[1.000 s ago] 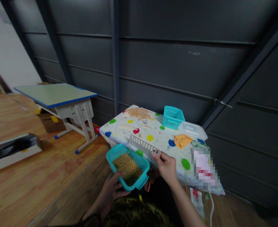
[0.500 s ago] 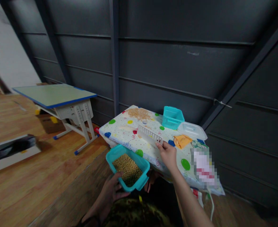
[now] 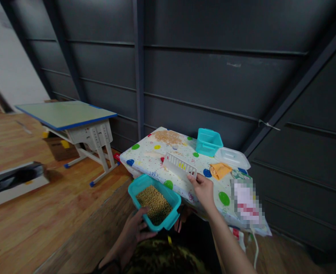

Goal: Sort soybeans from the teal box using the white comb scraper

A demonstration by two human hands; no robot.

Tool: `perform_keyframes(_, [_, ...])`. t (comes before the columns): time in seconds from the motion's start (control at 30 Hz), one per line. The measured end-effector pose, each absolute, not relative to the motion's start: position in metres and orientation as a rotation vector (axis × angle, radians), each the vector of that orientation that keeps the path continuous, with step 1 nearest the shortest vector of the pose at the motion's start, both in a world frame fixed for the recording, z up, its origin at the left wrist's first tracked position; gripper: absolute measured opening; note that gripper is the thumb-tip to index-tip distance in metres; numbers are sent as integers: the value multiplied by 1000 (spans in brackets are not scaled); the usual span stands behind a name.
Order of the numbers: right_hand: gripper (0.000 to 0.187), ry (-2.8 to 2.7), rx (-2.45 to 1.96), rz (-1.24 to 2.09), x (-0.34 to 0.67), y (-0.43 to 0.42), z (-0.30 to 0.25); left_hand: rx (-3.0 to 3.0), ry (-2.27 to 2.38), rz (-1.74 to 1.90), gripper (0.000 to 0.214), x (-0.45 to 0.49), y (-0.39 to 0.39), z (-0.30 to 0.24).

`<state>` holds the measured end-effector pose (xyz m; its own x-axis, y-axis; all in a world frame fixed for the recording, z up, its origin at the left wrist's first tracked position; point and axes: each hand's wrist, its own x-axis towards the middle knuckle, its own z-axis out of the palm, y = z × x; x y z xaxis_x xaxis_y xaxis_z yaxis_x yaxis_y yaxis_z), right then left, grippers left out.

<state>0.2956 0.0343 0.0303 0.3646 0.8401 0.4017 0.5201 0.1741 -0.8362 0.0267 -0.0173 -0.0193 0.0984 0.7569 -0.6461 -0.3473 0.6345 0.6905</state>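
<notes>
My left hand [image 3: 135, 228] grips the near left rim of a teal plastic container [image 3: 172, 219], thumb over the edge. Round tan beans [image 3: 153, 201], looking like soybeans, lie inside it. The container is tilted a little, just off the table's front edge. In my right hand [image 3: 204, 186] is a white slotted plastic piece [image 3: 181, 163], pinched at its right end and held low over the tablecloth. Whether its lower edge touches the cloth I cannot tell. A pale heap of beans or grains [image 3: 168, 137] spreads across the table's far left part.
A second teal container [image 3: 209, 142] stands at the back, with a clear lid [image 3: 233, 158] beside it. An orange cloth [image 3: 220, 170] and a blurred packet [image 3: 246, 203] lie to the right. A green-topped desk [image 3: 68, 114] stands left; a dark panelled wall [image 3: 196, 76] rises behind.
The white slotted piece has tipped over and shifted slightly left and nearer the table's front edge. My left hand and the bean container have stayed put.
</notes>
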Motion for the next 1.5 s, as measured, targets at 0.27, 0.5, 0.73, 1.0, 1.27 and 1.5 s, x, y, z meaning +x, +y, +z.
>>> perform_keyframes(0.27, [52, -1273, -1457, 468, 284, 15, 29, 398, 1217, 855, 43, 26, -14, -27])
perform_keyframes(0.5, [54, -1295, -1438, 471, 281, 3, 30, 403, 1211, 873, 36, 27, -17, -21])
perform_keyframes(0.73, [51, -1233, -1449, 378, 291, 14, 35, 401, 1204, 861, 41, 25, -15, -26])
perform_keyframes(1.0, [54, -1199, -1541, 251, 313, 51, 40, 390, 1228, 845, 40, 26, -14, -21])
perform_keyframes(1.27, [54, -1279, -1514, 366, 314, 48, 37, 418, 1214, 828, 46, 25, -15, -19])
perform_keyframes(1.5, [59, -1378, -1447, 437, 305, 23, 42, 420, 1206, 839, 41, 24, -14, -27])
